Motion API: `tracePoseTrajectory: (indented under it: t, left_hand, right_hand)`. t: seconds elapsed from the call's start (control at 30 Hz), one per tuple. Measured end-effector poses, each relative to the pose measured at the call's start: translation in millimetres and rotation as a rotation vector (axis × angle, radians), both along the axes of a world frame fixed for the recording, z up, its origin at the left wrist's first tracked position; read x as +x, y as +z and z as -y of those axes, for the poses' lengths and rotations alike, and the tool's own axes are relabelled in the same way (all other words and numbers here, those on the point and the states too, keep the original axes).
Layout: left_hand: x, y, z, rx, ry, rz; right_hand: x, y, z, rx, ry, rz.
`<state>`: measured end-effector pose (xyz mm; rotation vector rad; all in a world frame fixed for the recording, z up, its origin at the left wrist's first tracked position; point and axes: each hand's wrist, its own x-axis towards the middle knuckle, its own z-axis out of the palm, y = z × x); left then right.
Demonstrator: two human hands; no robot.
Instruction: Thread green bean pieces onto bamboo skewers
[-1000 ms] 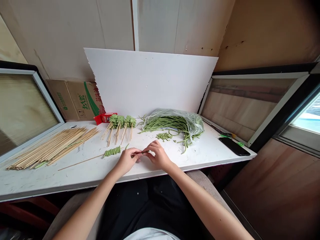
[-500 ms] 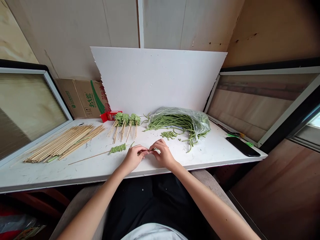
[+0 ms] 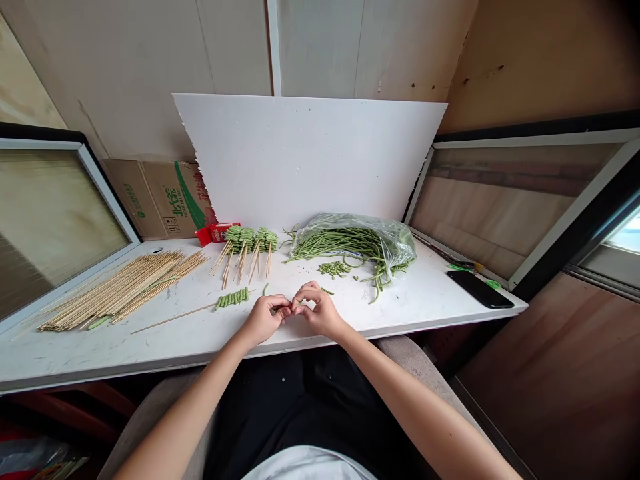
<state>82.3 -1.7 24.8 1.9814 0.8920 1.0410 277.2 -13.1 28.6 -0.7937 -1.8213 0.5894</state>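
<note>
Short green bit now shows right of slim, crosswise wooden skewer; left hand, right hand curled, contents unclear.

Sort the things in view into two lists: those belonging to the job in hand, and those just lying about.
Apparently part of the job: bamboo skewers, long green beans, short bean pieces, single bean-threaded skewer, row of loaded skewers.

Apparently just lying about: black smartphone, cardboard box, red packet.

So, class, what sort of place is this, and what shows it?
Probably a small food-preparation corner, perhaps a snack stall: bare skewers, loaded bean skewers and a bag of long green beans share one white worktop.
</note>
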Motion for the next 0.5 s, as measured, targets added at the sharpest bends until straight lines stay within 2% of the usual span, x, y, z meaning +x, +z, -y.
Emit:
tracePoseTrajectory:
  t: [0.13, 0.23, 0.37, 0.5]
  left_hand:
    - [-3.1, -1.8, -5.1, -0.070, 0.052, 0.055]
    - [-3.9, -3.3, -7.3, -0.046, 0.112, 0.041]
    - [-1.4, -5.2, -6.8, -0.017, 0.125, 0.016]
    - [0.4, -7.4, -6.3, -0.002, 0.120, -0.001]
  right_hand:
    - [19.5, 7.3, -13.4, 0.057, -0.096, 0.086]
    - [47.0, 7.3, -30.4, 0.136, -0.310, 0.237]
    - [77.7, -5.9, -49.6, 0.078, -0.543, 0.336]
    - [86.2, -18.6, -55.8, 0.015, -0.558, 0.389]
